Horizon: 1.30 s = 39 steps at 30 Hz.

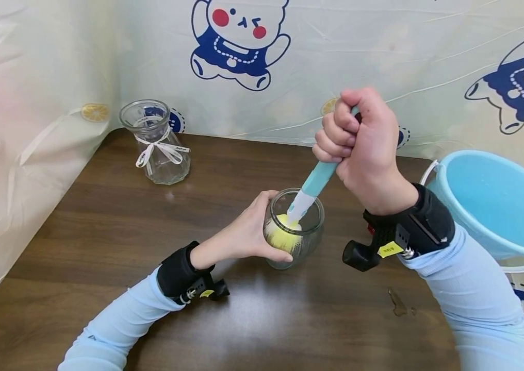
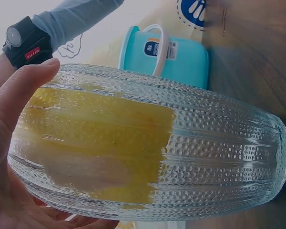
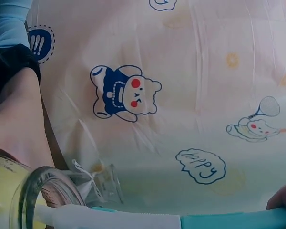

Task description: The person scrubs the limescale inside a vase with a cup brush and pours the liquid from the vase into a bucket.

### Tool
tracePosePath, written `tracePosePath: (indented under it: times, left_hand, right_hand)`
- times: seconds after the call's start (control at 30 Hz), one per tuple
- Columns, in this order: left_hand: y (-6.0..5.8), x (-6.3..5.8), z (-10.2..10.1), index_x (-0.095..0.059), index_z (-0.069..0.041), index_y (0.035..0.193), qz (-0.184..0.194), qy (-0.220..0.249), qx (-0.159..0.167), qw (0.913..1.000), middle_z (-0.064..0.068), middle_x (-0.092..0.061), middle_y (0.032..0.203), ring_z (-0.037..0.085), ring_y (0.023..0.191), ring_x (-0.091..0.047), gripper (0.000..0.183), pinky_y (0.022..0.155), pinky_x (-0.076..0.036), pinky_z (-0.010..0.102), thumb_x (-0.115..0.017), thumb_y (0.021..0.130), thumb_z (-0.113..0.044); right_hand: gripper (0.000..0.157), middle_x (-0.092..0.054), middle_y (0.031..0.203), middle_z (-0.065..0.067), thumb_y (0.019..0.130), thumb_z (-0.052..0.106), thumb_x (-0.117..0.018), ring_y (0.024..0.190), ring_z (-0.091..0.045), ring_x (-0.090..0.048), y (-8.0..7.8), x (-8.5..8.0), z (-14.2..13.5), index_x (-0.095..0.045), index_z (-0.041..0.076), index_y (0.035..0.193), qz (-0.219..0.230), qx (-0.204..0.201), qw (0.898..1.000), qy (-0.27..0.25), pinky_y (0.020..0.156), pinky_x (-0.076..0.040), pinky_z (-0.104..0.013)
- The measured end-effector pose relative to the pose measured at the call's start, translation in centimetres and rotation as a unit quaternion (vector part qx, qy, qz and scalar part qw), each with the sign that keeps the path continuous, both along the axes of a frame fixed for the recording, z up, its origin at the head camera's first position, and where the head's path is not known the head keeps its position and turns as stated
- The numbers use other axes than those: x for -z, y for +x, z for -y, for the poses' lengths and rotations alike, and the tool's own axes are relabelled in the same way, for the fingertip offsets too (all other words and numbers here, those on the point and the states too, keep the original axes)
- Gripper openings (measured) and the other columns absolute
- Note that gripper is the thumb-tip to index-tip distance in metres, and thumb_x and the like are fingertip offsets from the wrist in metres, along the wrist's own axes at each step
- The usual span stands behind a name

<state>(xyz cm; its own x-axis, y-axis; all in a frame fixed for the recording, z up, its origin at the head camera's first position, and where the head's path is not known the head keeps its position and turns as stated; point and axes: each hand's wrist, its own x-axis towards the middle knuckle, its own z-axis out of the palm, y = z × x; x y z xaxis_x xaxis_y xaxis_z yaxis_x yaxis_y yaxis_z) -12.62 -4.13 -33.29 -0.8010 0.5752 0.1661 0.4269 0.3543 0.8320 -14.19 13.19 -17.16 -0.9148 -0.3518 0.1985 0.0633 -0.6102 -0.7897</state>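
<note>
A clear glass jar (image 1: 306, 242) with a dotted texture stands on the brown table, and my left hand (image 1: 255, 232) grips its side. In the left wrist view, the thumb and fingers wrap the jar (image 2: 219, 143) near its mouth. My right hand (image 1: 359, 144), raised above and to the right, holds the teal handle of a sponge brush (image 1: 317, 179) in a fist. The brush slants down through the jar's mouth. Its yellow and white sponge head (image 1: 282, 237) is inside, against the glass on the left.
A glass vase (image 1: 169, 159) with a white ribbon bow stands at the back left. On the right is a light blue bucket (image 1: 471, 226) with a white handle. A small wet patch (image 1: 397, 303) lies on the table (image 1: 262, 324). A printed curtain (image 1: 359, 46) hangs behind.
</note>
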Motion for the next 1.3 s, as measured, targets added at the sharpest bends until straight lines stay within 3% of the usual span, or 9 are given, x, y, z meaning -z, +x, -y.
tracePosePath:
  times: [0.3, 0.77, 1.03, 1.3]
  left_hand:
    - [-0.2, 0.0, 0.0, -0.026, -0.001, 0.13, 0.001, 0.008, -0.001, 1.0, 0.013, -0.039, 0.124, 0.021, 0.108, -0.045, 0.102, 0.09, -0.04, 0.036, -0.087, 0.052, -0.026]
    - [-0.3, -0.1, -0.1, -0.028, -0.002, 0.128, -0.013, 0.008, -0.002, 0.9999, 0.011, -0.041, 0.121, 0.02, 0.106, -0.045, 0.1, 0.089, -0.041, 0.035, -0.088, 0.051, -0.024]
    - [-0.3, 0.0, -0.2, -0.029, -0.002, 0.127, -0.016, 0.007, 0.0, 0.9999, 0.011, -0.041, 0.121, 0.02, 0.106, -0.045, 0.099, 0.089, -0.041, 0.036, -0.088, 0.051, -0.024]
    - [-0.2, 0.2, -0.2, -0.028, -0.002, 0.128, -0.008, 0.005, 0.002, 1.0, 0.012, -0.04, 0.123, 0.021, 0.11, -0.044, 0.1, 0.092, -0.04, 0.037, -0.088, 0.051, -0.024]
  right_hand:
    - [0.041, -0.012, 0.047, 0.003, 0.092, 0.01, -0.016, 0.038, -0.012, -0.009, 0.4, 2.3, 0.9, -0.017, 0.013, 0.051, -0.051, 0.062, 0.993, 0.083, 0.041, -0.008, -0.025]
    - [0.04, -0.013, 0.045, 0.002, 0.09, 0.008, -0.019, 0.036, -0.012, -0.012, 0.6, 6.0, 1.5, -0.016, 0.011, 0.05, -0.052, 0.059, 0.992, 0.102, 0.039, -0.01, -0.026]
    - [0.04, -0.01, 0.046, 0.001, 0.09, 0.008, -0.018, 0.037, -0.014, -0.01, 0.8, 5.8, 0.8, -0.015, 0.012, 0.05, -0.041, 0.065, 0.992, 0.098, 0.04, -0.008, -0.027]
    - [0.04, -0.011, 0.045, 0.003, 0.09, 0.008, -0.01, 0.038, -0.011, -0.01, 1.5, 3.3, -0.4, -0.015, 0.013, 0.051, -0.05, 0.072, 0.995, 0.057, 0.041, -0.008, -0.025]
